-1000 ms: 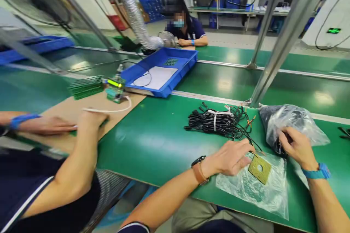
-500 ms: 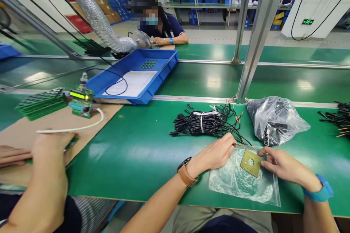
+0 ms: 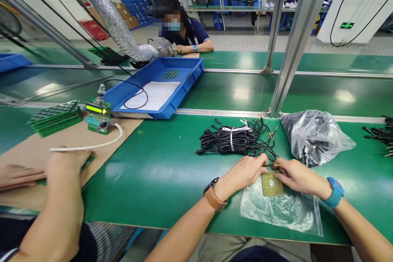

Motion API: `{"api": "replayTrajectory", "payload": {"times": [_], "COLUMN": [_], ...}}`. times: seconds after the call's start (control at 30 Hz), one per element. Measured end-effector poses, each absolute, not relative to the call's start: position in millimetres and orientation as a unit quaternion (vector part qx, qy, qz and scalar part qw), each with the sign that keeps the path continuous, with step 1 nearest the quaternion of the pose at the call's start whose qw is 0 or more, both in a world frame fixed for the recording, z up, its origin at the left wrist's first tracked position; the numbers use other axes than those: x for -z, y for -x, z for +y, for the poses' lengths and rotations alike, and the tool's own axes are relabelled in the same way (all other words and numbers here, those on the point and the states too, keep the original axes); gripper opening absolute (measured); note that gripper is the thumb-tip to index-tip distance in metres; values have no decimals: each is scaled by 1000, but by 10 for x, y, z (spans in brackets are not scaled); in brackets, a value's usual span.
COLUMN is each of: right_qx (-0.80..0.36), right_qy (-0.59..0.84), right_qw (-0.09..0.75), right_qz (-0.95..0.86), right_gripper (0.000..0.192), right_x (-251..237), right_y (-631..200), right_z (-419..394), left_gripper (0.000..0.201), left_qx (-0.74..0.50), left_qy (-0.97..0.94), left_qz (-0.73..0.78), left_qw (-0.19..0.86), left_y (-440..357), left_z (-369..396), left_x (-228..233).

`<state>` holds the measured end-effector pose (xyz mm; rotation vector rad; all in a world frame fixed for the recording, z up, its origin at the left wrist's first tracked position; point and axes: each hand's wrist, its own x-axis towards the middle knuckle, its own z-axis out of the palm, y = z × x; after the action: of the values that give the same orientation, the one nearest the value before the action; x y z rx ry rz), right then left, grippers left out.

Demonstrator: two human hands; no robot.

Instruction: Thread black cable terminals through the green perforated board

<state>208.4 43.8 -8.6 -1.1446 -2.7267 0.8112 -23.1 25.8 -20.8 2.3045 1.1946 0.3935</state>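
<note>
On your green bench (image 3: 172,172), a clear plastic bag (image 3: 281,211) lies under a small square board (image 3: 271,184) with a centre hole. Your left hand (image 3: 245,172) and right hand (image 3: 293,176) pinch a thin wire (image 3: 272,165) at the board's top edge.
</note>
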Motion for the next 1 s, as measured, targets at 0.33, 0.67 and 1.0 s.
{"api": "replayTrajectory", "payload": {"times": [0.33,0.67,1.0], "right_qx": [-283,-231,-199], "right_qy": [320,243,255], "right_qw": [145,79,93], "right_qz": [-892,-939,-942], "right_gripper": [22,43,47], "right_x": [81,173,177], "right_y": [-2277,-2188,-2170], "right_z": [481,352,322], "left_gripper": [12,15,16], "left_qx": [-47,-12,22], "left_qy": [-877,-880,-886], "left_qz": [425,429,446], "left_qw": [218,204,128], "left_y": [281,255,176], "left_z": [188,204,174], "left_x": [18,58,134]}}
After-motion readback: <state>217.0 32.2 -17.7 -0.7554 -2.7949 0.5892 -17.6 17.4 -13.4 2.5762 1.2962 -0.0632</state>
